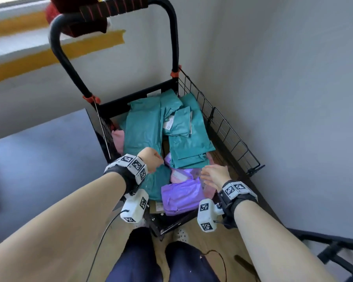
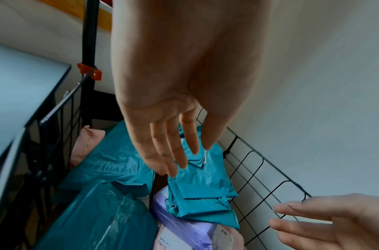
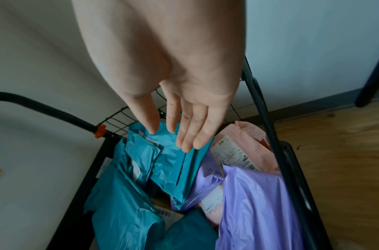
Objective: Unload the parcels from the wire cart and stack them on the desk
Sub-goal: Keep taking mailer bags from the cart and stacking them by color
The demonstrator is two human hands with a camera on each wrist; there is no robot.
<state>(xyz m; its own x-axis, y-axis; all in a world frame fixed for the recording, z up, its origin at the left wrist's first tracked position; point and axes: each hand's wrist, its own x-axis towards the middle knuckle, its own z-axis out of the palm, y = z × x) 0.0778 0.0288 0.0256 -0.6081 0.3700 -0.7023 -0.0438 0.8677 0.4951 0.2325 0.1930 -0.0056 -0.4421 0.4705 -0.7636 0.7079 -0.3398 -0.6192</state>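
A black wire cart (image 1: 228,127) stands in a corner, full of soft parcels. Several teal parcels (image 1: 145,127) lie on top, with purple parcels (image 1: 181,194) and pink ones (image 1: 118,139) lower down. My left hand (image 1: 151,159) hovers over the large teal parcel, fingers straight and empty (image 2: 173,152). My right hand (image 1: 212,175) hangs over the purple parcels near the cart's right side, fingers extended and holding nothing (image 3: 184,132). A flat teal parcel (image 3: 179,165) lies just beneath its fingertips. The grey desk (image 1: 39,159) is to the left of the cart.
The cart's tall black handle (image 1: 114,13) rises at the far end, near a wall with yellow tape (image 1: 59,55). Walls close in behind and to the right. Wood floor (image 3: 333,152) and black furniture legs (image 1: 334,247) lie at lower right.
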